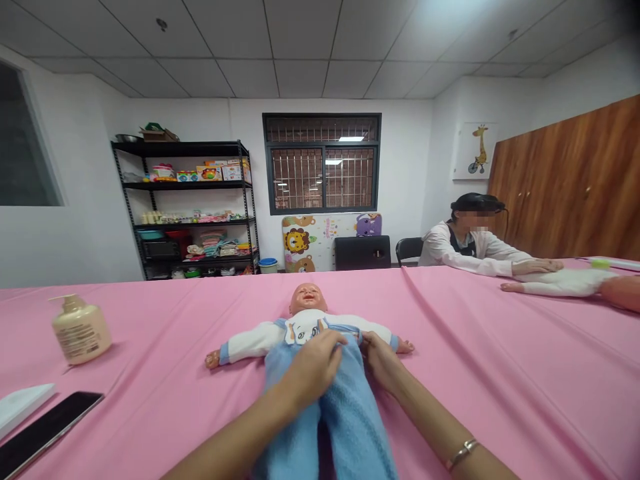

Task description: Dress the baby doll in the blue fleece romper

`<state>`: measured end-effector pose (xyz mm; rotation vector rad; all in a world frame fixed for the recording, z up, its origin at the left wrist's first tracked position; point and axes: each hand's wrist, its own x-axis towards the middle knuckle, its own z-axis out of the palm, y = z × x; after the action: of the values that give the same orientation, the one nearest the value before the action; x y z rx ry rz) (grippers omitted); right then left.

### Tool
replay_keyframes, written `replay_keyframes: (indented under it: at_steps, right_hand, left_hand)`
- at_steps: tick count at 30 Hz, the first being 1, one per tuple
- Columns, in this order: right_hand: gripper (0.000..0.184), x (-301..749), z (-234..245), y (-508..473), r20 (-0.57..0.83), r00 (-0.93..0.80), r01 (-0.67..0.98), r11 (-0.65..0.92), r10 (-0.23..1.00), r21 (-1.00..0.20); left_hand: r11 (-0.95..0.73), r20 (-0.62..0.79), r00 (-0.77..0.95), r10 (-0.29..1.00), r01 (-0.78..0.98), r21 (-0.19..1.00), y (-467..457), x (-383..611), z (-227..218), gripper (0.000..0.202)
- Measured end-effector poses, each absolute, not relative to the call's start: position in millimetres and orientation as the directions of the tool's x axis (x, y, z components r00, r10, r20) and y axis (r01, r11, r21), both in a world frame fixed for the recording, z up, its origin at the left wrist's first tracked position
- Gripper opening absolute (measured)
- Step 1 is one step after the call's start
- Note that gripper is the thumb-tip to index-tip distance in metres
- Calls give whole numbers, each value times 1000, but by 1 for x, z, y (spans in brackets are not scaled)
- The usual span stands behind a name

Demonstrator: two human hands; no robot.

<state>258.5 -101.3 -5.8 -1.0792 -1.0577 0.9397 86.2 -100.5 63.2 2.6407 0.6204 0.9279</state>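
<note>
A baby doll (306, 301) lies on its back on the pink tablecloth (150, 360), head away from me, arms spread. It wears a white top and blue fleece overalls (345, 413). My left hand (315, 365) rests on the doll's chest with fingers curled onto the overall bib. My right hand (380, 357) pinches the overall fabric at the doll's side, near the strap. A bracelet sits on my right wrist.
A beige pump bottle (80, 330) stands at the left. A dark phone (45, 430) and a white object (23, 403) lie at the near left edge. Another person (470, 243) sits at the far right, hands on another doll (560, 283). Shelves (190, 207) line the back wall.
</note>
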Motion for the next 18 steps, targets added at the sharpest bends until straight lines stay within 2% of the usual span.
replay_keyframes:
  at_steps: [2,3,4,5,7,9,10,12,15,18]
  right_hand:
    - [22,258,5,-108,167,126,-254,195,978,-947]
    - [21,260,8,-110,164,100,-284,186,981,-941]
    - [20,263,9,-111,169,116,-241,193,979,-951]
    - [20,268,9,-110,191,176,-110,212,966,-971]
    - [28,282,2,-108,294,326,314,191,899,-930]
    - [46,298,-9,-107,405,386,687,36,829,-726]
    - [55,305,-15,-108,423,393,787,-60,817,-615]
    - [63,314,-22,-111,374,426,851,-225,824,-474]
    - [53,314,-23,-117,293,445,857,-308,846,-413]
    - [40,307,-15,-116,439,467,866,-298,768,-401]
  left_hand:
    - [-858,390,766,511,423,293,-95,110,62,28]
    - [-837,320,774,547,500,222,-90,120,62,30]
    - [-814,265,770,580,561,149,-84,129,62,31]
    - [-793,238,759,606,601,101,-78,135,62,32]
    - [-784,197,764,614,619,43,-68,143,64,32]
    - [-806,152,796,586,591,16,-62,144,67,29]
    - [-817,127,811,571,576,-1,-61,142,68,28]
    - [-823,98,822,561,566,-40,-61,138,70,29]
    - [-790,103,796,597,605,-96,-63,134,70,44]
    - [-727,155,735,660,677,-115,-65,129,66,54]
